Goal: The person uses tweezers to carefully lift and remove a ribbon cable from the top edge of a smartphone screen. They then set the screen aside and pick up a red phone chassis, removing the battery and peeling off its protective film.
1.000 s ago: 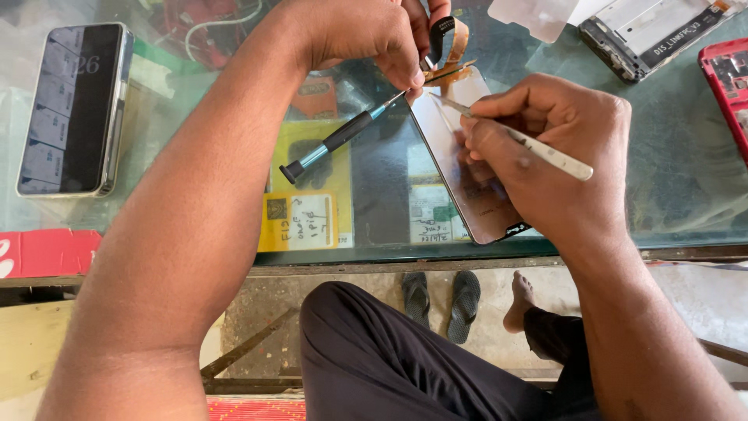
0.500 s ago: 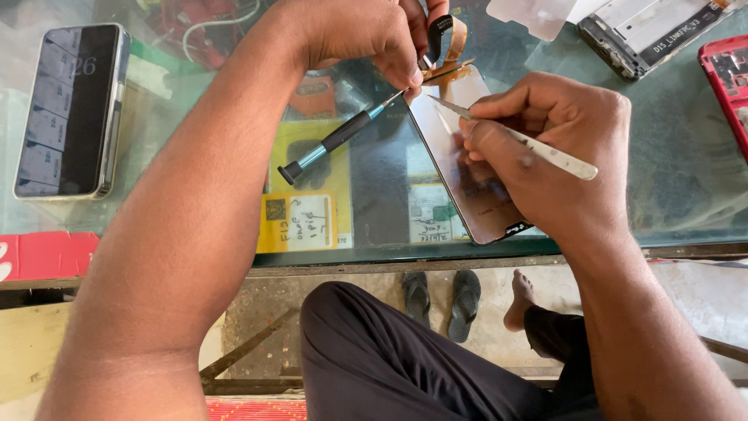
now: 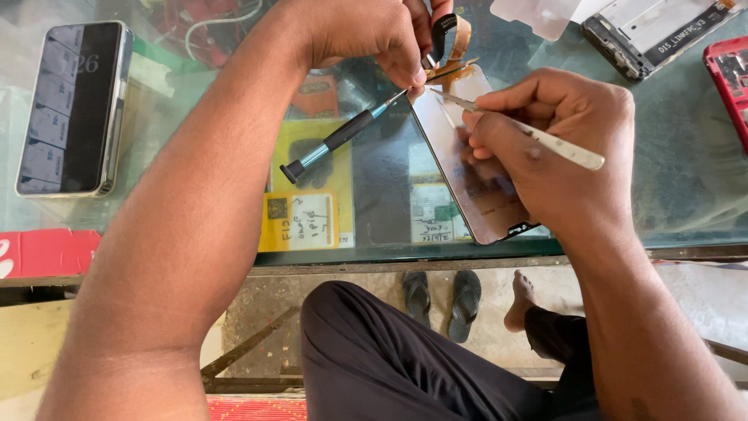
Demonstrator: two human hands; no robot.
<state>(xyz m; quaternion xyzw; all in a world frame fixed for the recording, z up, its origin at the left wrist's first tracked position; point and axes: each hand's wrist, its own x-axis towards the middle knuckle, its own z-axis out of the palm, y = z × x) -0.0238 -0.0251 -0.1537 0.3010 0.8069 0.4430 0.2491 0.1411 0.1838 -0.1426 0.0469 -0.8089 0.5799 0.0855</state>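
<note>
The glass counter (image 3: 686, 179) spreads under everything I do, with boxes and cards showing through it from the shelf below. On it, far to my left, lies a phone in a clear case (image 3: 74, 109); at the far right edge sit a stripped phone frame (image 3: 654, 31) and the corner of a red phone (image 3: 728, 74).

In front of me is the detached display panel (image 3: 467, 179), lying flat on the glass with its near end close to the counter's edge. My right hand (image 3: 557, 148) rests on it, closed around a slim metal pry tool (image 3: 545, 140), whose tip points at the panel's far corner. My left hand (image 3: 366, 39) is pinched shut on the tip end of a small screwdriver (image 3: 343, 132) (black handle trailing back toward me) right at that same corner, beside the orange flex ribbon (image 3: 456, 47).

Over the last second almost nothing has shifted: both tools meet at the same spot, so I judge the ribbon end is not yet freed and the work there remains fine and slow.
</note>
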